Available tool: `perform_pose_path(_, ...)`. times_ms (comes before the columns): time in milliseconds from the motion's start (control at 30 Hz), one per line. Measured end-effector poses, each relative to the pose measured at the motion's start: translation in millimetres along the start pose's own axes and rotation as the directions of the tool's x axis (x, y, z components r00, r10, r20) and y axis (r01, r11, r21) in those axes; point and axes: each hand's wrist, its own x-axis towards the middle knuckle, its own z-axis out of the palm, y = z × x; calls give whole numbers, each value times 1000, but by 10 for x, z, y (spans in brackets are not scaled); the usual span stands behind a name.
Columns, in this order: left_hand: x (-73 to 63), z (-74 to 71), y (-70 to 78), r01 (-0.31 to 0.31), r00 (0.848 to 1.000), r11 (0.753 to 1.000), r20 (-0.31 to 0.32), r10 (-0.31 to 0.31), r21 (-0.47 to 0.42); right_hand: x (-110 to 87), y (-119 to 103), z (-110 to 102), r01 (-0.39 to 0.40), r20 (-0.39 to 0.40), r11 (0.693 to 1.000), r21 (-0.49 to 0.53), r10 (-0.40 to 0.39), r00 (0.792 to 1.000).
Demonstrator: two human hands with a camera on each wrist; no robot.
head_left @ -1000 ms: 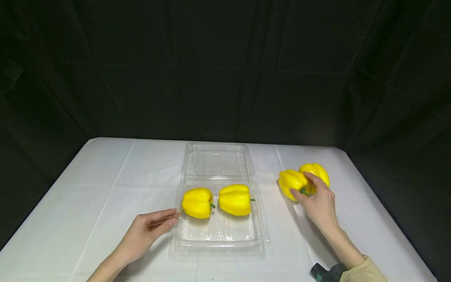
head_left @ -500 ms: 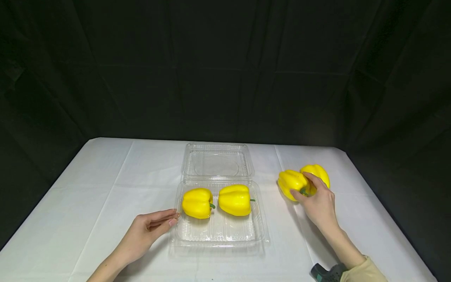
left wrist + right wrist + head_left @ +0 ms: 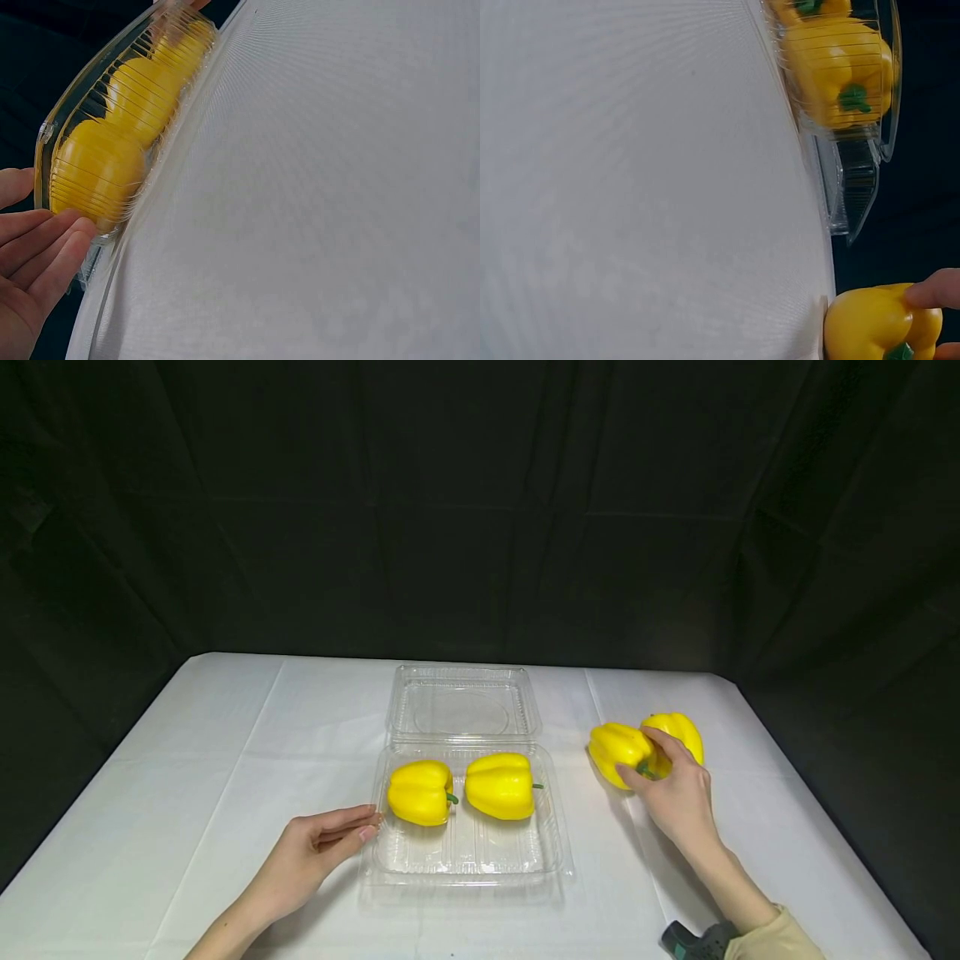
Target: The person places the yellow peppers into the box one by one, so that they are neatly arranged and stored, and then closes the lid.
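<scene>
A clear plastic clamshell container (image 3: 495,857) lies open with its lid (image 3: 463,706) folded back behind it. Two yellow bell peppers lie on their sides in the base, a left pepper (image 3: 418,793) and a right pepper (image 3: 498,787), stems pointing right. My left hand (image 3: 303,858) holds the base's left rim, thumb on one side and fingers against the ribbed wall (image 3: 135,176) in the left wrist view. Over on the right, my right hand (image 3: 681,797) grips a third yellow bell pepper (image 3: 617,752) between thumb and fingers. Another pepper (image 3: 681,732) sits just behind, partly hidden by that hand.
A white cloth covers the table (image 3: 225,827). Black curtain (image 3: 480,527) stands behind and along both sides. A dark wrist device (image 3: 697,941) is strapped beside the right sleeve, close above the cloth at the front.
The gripped pepper has slid very slightly left with my right hand. The pepper behind it has shifted a little right and nearer. My left hand and the container stay still.
</scene>
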Motion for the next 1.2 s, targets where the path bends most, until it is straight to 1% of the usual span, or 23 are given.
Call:
perform_pose_path(200,6,-3,-9,15,1000,1000,1,-15,-1,3,-4,0,15,2,1000,-21,-15,1000)
perform_pose_path(367,-1,-5,-2,28,1000,1000,10,-28,-15,2,-1,2,8,1,1000,-18,-8,1000)
perform_pose_path(467,-7,-4,4,16,1000,1000,19,-15,-24,2,3,3,3,0,1000,-12,-3,1000)
perform_pose_path(633,0,-3,5,5,1000,1000,15,-5,-17,3,9,9,5,-6,1000,-1,-5,1000)
perform_pose_path(800,8,-3,9,31,1000,999,6,-31,-15,4,0,5,-1,-3,1000,9,1,1000)
perform_pose_path(1033,0,-7,15,-1,1000,1000,20,1,-2,-10,-39,-17,-16,8,1000,20,16,1000)
perform_pose_path(1200,-1,-10,12,-2,1000,1000,23,2,-2,-19,-62,-29,-10,9,999,36,10,1000)
